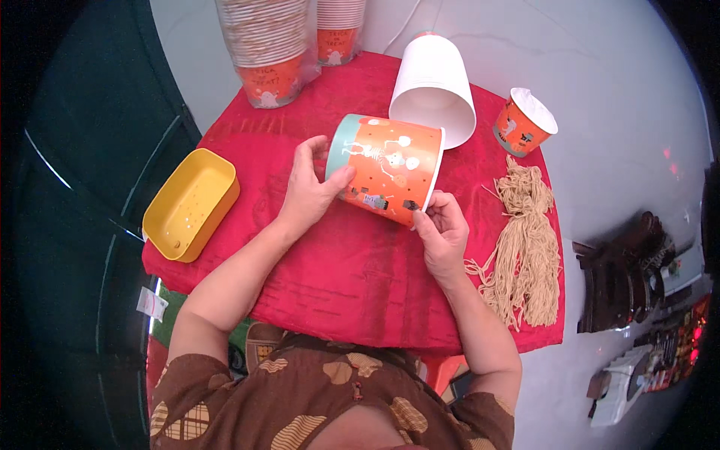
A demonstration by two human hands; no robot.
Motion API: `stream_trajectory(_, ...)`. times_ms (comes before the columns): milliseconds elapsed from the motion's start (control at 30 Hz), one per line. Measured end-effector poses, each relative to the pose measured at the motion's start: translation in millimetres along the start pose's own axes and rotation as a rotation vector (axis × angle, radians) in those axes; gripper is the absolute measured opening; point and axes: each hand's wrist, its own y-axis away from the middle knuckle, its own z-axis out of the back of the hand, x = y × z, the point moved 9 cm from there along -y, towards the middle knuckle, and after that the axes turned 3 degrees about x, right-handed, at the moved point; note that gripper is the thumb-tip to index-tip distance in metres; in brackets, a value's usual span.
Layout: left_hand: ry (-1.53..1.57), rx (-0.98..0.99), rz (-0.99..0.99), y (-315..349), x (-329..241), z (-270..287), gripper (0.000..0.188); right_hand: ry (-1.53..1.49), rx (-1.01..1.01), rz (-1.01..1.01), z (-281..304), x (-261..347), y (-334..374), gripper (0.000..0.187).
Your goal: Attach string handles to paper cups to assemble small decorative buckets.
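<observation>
Between my two hands an orange paper bucket (390, 166) is held on its side above the table, its teal base end to the left and its white rim to the right. Skeletons and small figures are printed on its wall. My left hand (313, 182) grips the base end, thumb on the printed side. At the rim, the fingers and thumb of my right hand (442, 229) pinch the lower edge. Just behind lies a white paper bucket (433, 71) on its side, mouth toward me. What is inside the orange bucket is hidden from here.
A bundle of tan yarn (525, 247) lies on the right of the red-covered table (337, 292). Behind it stands a small orange cup (525, 124) with white stuff inside. A yellow plastic tub (191, 206) sits left. Wrapped bucket stacks (266, 45) stand at the back left.
</observation>
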Motion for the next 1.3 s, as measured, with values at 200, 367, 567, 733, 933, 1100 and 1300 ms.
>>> stream_trajectory(200,-0.119,-0.081,-0.515,30.5,-76.6,-3.9,0.018,-0.046,0.032,0.002,-10.9,-5.1,0.9,0.019)
stream_trajectory(367,-0.015,0.089,-0.659,56.5,-105.9,-29.1,0.022,-0.114,0.030,-0.051,-20.0,-7.2,1.5,0.022)
stream_trajectory(567,0.036,0.117,-0.555,54.8,-91.2,-32.6,0.020,-0.118,0.052,-0.101,-26.0,-11.0,3.0,0.023)
stream_trajectory(733,0.051,0.132,-0.560,55.5,-85.9,-33.8,0.024,-0.096,0.044,-0.131,-25.0,-15.1,4.9,0.023)
stream_trajectory(933,0.028,0.128,-0.563,55.5,-84.9,-36.1,0.025,-0.116,0.054,-0.154,-28.9,-15.3,5.7,0.022)
stream_trajectory(1100,0.024,0.131,-0.532,56.0,-84.2,-37.2,0.024,-0.099,0.067,-0.159,-30.6,-17.4,6.9,0.023)
stream_trajectory(1300,0.031,0.128,-0.465,53.9,-80.6,-38.6,0.020,-0.046,0.067,-0.176,-30.0,-22.8,9.9,0.024)
